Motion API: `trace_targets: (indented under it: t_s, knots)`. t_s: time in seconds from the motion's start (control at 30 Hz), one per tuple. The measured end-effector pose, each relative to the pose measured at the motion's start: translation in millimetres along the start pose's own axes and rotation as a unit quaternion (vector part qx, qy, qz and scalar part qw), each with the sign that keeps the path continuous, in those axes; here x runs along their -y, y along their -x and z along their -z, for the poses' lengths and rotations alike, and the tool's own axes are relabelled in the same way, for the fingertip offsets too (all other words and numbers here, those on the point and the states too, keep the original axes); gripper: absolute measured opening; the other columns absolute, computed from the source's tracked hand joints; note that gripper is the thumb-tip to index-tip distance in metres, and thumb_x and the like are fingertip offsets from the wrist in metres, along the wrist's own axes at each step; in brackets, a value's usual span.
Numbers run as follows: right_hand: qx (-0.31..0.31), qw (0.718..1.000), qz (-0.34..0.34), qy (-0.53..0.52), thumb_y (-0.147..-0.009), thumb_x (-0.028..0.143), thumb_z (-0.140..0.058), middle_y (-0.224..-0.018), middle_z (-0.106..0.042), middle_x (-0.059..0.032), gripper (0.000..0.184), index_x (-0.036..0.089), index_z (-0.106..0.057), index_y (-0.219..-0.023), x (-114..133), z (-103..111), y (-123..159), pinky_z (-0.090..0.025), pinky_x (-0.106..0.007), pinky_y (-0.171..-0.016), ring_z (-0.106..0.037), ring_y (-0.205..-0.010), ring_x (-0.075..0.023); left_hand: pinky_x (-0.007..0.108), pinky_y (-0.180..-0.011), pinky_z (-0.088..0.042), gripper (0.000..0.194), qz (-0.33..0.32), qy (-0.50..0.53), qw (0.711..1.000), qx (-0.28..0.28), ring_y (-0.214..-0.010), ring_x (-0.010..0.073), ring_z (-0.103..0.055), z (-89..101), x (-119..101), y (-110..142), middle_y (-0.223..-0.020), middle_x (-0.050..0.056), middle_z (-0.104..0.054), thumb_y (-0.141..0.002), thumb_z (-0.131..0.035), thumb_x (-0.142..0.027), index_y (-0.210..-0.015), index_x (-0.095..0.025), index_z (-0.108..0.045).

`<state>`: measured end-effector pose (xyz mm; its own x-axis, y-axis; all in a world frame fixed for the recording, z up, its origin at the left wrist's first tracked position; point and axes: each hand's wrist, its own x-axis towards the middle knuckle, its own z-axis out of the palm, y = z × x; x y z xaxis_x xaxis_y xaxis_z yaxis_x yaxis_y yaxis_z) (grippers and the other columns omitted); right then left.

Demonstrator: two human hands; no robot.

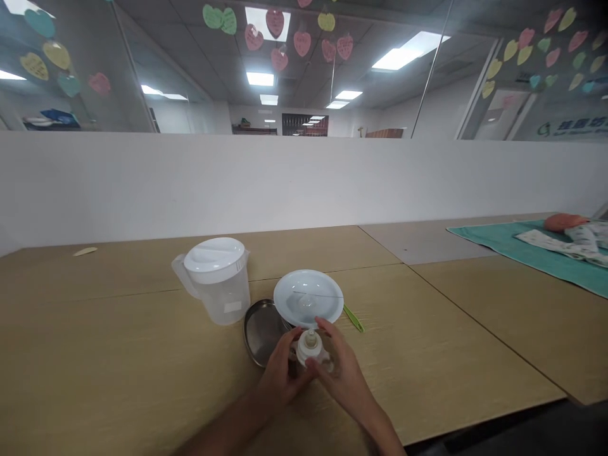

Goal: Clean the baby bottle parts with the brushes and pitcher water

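We have both hands around the bottle, low in the middle of our view, just in front of the bowl. Our left hand (281, 370) curves along its left side and our right hand (349, 377) along its right; both are drawn in close, holding the bottle (310, 344) between them. Its white collar and pale teat point up toward us, while our fingers cover much of the lower part. We cannot tell whether its base touches the counter (456, 373).

Beyond our fingertips we see the white bowl (285, 301), with a small clear piece (307, 301) lying in it. A green handle (354, 318) sticks out on the counter at the bowl's right side. To the left of our hands lies the metal tray (261, 335), partly hidden by the bowl and our left hand. Behind the tray, to its left, we have the jug (223, 301), upright, its white lid on.

Well off to our right, a teal towel (494, 237) is spread out, with patterned cloth (551, 244) and an orange item (565, 221) on it. Far to our left lies a small pale piece (85, 251).
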<state>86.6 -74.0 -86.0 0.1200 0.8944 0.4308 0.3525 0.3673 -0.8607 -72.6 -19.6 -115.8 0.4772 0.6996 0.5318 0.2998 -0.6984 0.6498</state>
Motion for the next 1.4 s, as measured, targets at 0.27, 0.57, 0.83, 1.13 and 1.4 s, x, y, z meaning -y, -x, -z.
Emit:
trace_targets:
  t_s: [0.27, 0.57, 0.83, 1.13, 1.4]
  knots:
    - [-0.016, 1.0, 0.022, -0.011, -0.081, 0.034, -0.055, -0.132, -0.044, -0.0082, 0.052, 0.024, -0.039, -0.13, -5, 5, 1, -0.035, -0.042, -0.101, -0.041, -0.122, -0.0244, 0.046, -0.095, -0.04, 0.065, 0.008, 0.013, 1.0, 0.006, -0.113, 0.0271, -0.048, 1.6, 0, 1, -0.123, 0.015, -0.048, -0.074, -0.063, -0.037, -0.128, -0.018, -0.032]
    - [-0.005, 1.0, 0.001, -0.022, -0.087, 0.035, -0.045, -0.139, -0.036, -0.0079, 0.055, 0.025, -0.026, -0.137, -12, 6, 9, -0.026, -0.046, -0.106, -0.031, -0.129, -0.0236, 0.044, -0.096, -0.04, 0.068, 0.01, -0.007, 1.0, 0.017, -0.114, 0.026, -0.048, 1.6, 1, 2, -0.125, 0.014, -0.047, -0.072, -0.065, -0.037, -0.128, -0.019, -0.031]
    - [0.011, 0.999, 0.002, -0.045, -0.08, 0.033, -0.058, -0.127, -0.051, -0.01, 0.048, 0.021, -0.047, -0.125, -8, -7, 4, -0.041, -0.039, -0.097, -0.048, -0.116, -0.0245, 0.042, -0.094, -0.042, 0.058, 0.003, 0.006, 1.0, 0.004, -0.111, 0.0246, -0.05, 3.9, -7, -2, -0.122, 0.014, -0.05, -0.078, -0.059, -0.033, -0.127, -0.018, -0.033]
    - [-0.029, 0.982, -0.031, -0.186, -0.076, 0.029, -0.063, -0.123, -0.055, -0.0084, 0.045, 0.025, -0.052, -0.119, 12, 6, -4, -0.045, -0.042, -0.094, -0.052, -0.112, -0.025, 0.042, -0.093, -0.043, 0.066, 0.022, 0.03, 0.999, 0.004, -0.109, 0.0252, -0.051, 2.8, -3, -1, -0.12, 0.012, -0.052, -0.072, -0.066, -0.036, -0.126, -0.02, -0.033]
    - [-0.089, 0.976, 0.038, -0.194, -0.071, 0.028, -0.068, -0.121, -0.055, -0.0098, 0.045, 0.024, -0.053, -0.114, 46, 23, -32, -0.046, -0.041, -0.092, -0.053, -0.11, -0.0255, 0.046, -0.096, -0.038, 0.07, -0.054, 0.026, 0.998, 0.007, -0.117, 0.0293, -0.043, 8.4, -3, -3, -0.126, 0.015, -0.043, -0.074, -0.061, -0.036, -0.131, -0.019, -0.025]
